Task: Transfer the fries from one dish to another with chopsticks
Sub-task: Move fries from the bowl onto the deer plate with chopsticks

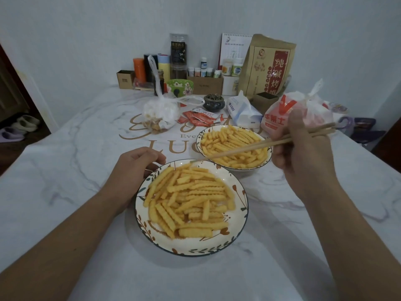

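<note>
The fries (191,200) are crinkle-cut, pale golden-yellow sticks with ridged sides, heaped crosswise in two dishes on the white marbled tabletop (65,170); the near dish (238,192) is a white plate with a dark rim and a pattern of red and dark leaves, and its pile leaves the right and lower part of the plate bare; the far dish (267,158), just beyond and to the right, has a similar dark rim and is covered nearly edge to edge with fries.

The right hand (303,148) grips a pair of light wooden chopsticks (249,148), fingers curled round them above the right edge of the far dish; the sticks slant down to the left across that dish, their tips reaching the far rim of the near plate; whether the tips pinch a fry is hard to make out, since they blur there. The left hand (138,161) rests at the upper-left rim of the near plate, fingers curled; whether they actually hold the rim cannot be told.

Gold lettering (169,146) on the tabletop is partly hidden by the dishes; a white plastic bag (160,114), red sauce packets (201,117) and a printed takeaway bag (288,111) lie behind.
</note>
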`<act>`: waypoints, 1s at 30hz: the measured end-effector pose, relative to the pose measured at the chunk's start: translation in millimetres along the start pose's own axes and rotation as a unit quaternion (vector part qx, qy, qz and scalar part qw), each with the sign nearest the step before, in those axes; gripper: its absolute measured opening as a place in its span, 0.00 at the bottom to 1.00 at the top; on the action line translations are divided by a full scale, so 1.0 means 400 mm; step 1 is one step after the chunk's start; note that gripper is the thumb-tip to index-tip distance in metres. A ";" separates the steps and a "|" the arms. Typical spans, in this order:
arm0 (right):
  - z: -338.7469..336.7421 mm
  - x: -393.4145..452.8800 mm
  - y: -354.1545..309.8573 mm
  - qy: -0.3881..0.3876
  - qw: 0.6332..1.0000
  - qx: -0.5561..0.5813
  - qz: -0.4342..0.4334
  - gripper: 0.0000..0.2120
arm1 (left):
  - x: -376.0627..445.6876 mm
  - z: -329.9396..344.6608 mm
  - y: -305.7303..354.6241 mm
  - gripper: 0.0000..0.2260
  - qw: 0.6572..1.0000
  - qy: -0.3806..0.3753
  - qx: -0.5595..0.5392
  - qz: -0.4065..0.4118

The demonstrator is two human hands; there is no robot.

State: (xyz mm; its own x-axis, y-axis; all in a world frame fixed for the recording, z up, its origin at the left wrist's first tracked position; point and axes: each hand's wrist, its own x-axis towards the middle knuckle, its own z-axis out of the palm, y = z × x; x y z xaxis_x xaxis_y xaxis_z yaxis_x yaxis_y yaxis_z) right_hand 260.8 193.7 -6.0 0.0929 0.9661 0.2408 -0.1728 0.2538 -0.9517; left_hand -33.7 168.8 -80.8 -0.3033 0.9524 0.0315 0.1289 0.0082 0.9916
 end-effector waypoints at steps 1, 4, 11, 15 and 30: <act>-0.003 0.001 -0.003 -0.003 1.000 0.000 0.001 0.23 | 0.000 0.001 0.001 0.13 1.000 0.002 -0.001 0.000; -0.027 0.008 -0.013 -0.024 0.999 0.039 0.003 0.27 | -0.001 0.001 0.002 0.13 1.000 0.003 0.000 0.003; -0.020 0.007 0.003 -0.097 0.995 -0.019 -0.010 0.27 | 0.002 0.000 -0.001 0.13 1.000 0.000 0.003 0.009; -0.020 0.007 -0.005 -0.092 0.994 -0.049 0.008 0.28 | 0.002 -0.002 -0.004 0.14 1.000 -0.001 0.007 0.016; -0.102 0.056 -0.017 -0.007 1.000 0.014 0.001 0.21 | 0.001 0.001 -0.001 0.13 1.000 0.000 -0.003 0.001</act>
State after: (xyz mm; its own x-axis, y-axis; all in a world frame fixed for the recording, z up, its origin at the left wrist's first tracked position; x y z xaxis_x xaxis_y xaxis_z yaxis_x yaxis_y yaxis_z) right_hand 304.2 211.7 -1.8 0.0792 0.9670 0.2423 -0.1998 0.2535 -0.9465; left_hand -33.4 169.2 -81.1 -0.3035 0.9522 0.0337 0.1241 0.0044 0.9923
